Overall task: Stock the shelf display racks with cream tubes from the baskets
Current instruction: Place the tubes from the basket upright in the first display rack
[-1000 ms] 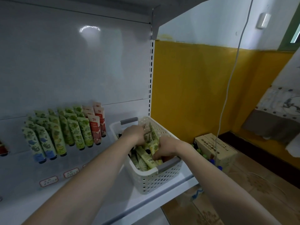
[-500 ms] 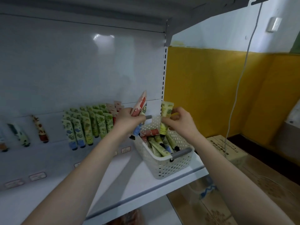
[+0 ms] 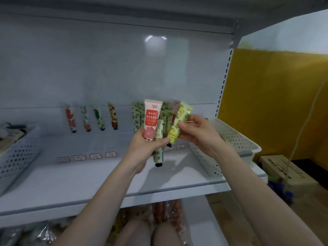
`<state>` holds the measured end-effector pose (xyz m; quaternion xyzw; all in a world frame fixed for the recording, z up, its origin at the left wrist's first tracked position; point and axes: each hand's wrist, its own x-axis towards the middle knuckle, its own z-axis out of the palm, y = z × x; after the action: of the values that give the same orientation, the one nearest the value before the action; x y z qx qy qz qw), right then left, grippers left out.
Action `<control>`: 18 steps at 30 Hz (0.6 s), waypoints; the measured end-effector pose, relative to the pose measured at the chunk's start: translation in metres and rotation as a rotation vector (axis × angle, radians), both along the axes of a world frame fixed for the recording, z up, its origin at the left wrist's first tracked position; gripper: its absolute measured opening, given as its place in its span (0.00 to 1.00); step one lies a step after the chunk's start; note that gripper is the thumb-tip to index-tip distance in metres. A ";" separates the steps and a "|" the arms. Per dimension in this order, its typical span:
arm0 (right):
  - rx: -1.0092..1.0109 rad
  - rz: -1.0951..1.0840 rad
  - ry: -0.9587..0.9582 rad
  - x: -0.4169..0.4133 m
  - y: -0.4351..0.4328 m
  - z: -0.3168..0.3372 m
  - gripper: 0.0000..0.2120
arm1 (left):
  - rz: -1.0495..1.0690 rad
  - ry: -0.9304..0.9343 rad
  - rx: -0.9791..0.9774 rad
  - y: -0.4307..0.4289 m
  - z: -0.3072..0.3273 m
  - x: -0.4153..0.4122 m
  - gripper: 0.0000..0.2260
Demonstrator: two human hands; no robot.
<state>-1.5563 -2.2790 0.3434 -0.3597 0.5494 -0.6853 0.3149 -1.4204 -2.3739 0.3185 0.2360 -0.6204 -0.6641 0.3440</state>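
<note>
My left hand (image 3: 142,148) grips two cream tubes upright: a pink-and-red tube (image 3: 151,118) and a pale green tube (image 3: 158,139) with a black cap hanging below the palm. My right hand (image 3: 198,134) pinches a yellow-green tube (image 3: 179,123) tilted beside them. Both hands are held above the white shelf (image 3: 88,180), in front of the display rack's green tubes (image 3: 137,116). Further left on the rack hang several single tubes (image 3: 99,119). The white basket (image 3: 236,139) stands at the shelf's right end, behind my right wrist.
A second perforated basket (image 3: 16,153) sits at the shelf's left end. Price labels (image 3: 87,157) line the rack's foot. A cardboard box (image 3: 287,171) lies on the floor to the right by the yellow wall. Packaged goods (image 3: 159,215) fill the shelf below.
Both hands rose out of the right basket with tubes and moved left over the shelf. The view swung left, bringing the left basket and more of the rack into sight.
</note>
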 end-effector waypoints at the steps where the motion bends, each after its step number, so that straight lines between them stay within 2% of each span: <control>1: -0.001 0.014 0.002 0.006 -0.003 -0.002 0.06 | -0.001 -0.001 -0.006 0.001 -0.002 0.006 0.17; 5: 0.024 0.057 0.000 0.019 -0.010 -0.008 0.04 | -0.009 -0.003 0.001 -0.002 -0.011 0.023 0.15; 9: 0.097 0.077 0.094 0.021 -0.013 -0.014 0.02 | -0.006 -0.029 0.043 -0.008 -0.021 0.032 0.15; 15: 0.117 -0.111 0.082 0.013 -0.025 -0.028 0.01 | 0.103 -0.041 0.083 -0.019 -0.040 0.031 0.14; 18: 0.148 -0.250 0.140 -0.002 -0.029 -0.032 0.04 | 0.136 -0.017 0.106 -0.027 -0.047 0.035 0.11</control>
<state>-1.5579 -2.3075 0.3116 -0.3110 0.6595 -0.6500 0.2140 -1.3858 -2.4010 0.2719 0.3011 -0.5700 -0.6690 0.3700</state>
